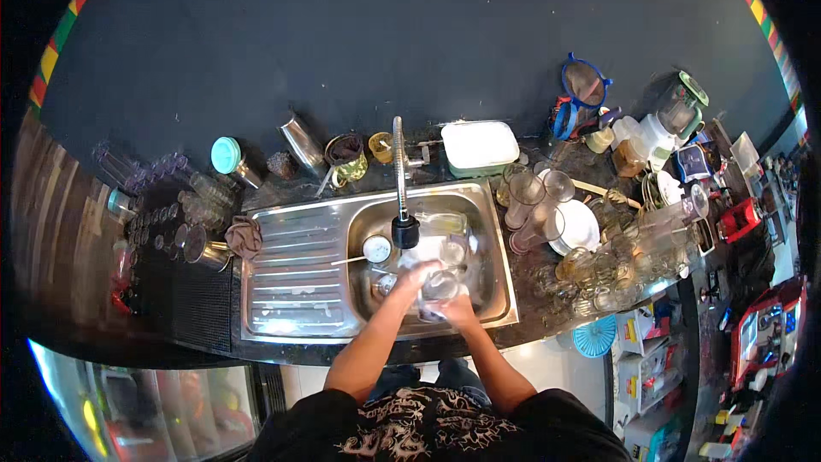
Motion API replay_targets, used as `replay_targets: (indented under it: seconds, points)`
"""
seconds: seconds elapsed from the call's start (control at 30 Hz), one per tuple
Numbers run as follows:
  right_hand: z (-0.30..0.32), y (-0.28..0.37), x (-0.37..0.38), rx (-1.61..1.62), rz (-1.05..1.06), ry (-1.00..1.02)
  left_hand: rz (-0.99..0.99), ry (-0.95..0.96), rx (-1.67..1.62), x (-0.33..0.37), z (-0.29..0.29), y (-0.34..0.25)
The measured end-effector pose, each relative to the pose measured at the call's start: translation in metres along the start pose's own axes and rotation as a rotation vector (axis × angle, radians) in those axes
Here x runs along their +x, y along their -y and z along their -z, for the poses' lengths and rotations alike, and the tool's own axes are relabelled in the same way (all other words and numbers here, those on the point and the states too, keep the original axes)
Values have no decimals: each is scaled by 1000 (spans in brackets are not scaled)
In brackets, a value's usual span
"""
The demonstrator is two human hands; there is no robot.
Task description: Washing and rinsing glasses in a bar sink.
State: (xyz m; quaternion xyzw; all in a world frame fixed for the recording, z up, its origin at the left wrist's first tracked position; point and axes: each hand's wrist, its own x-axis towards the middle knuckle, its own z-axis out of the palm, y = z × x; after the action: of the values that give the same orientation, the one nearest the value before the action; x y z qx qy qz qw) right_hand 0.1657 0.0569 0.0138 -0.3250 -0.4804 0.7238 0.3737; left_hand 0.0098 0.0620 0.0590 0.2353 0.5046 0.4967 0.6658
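Observation:
Over the steel sink basin (493, 291), my left hand (417, 277) and my right hand (455, 308) are closed around a clear drinking glass (441, 285). My left hand is at its left side; the right one grips it from below and the right. Some fingers are hidden or blurred. Just beyond the hands, another clear glass (453, 250) lies in the basin. A small round white-topped container (376, 248) sits at the basin's left, with a thin stick reaching out over the drainboard. The black head of the faucet (404, 232) hangs above the basin.
The ribbed drainboard (299, 269) lies left of the basin, with a brown cloth (245, 236) at its corner. A white tub (481, 145) stands behind. Crowded glassware (599, 278) and white plates (578, 227) fill the right counter. A steel shaker (301, 142) leans at the back.

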Motion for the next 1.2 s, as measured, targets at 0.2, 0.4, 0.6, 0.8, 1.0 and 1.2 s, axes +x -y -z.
replay_targets:
  seconds: [0.2,0.4,0.6,0.8,1.0,1.2]
  points:
    - [-1,24,-8,715,-531,23,-43,-139,-510,19,4,24]
    - [-14,41,-3,-1013,361,-45,126,-272,-320,25,0,14]
    - [-4,37,5,-184,-45,-15,-69,-88,-792,19,4,22]
    - [-17,49,-4,-805,439,-146,-122,-321,-654,30,7,52]
    - [-11,49,-9,-751,466,-256,-202,-316,-932,44,12,68]
    - [-36,-4,19,-607,88,-491,-46,-1066,-694,73,10,52]
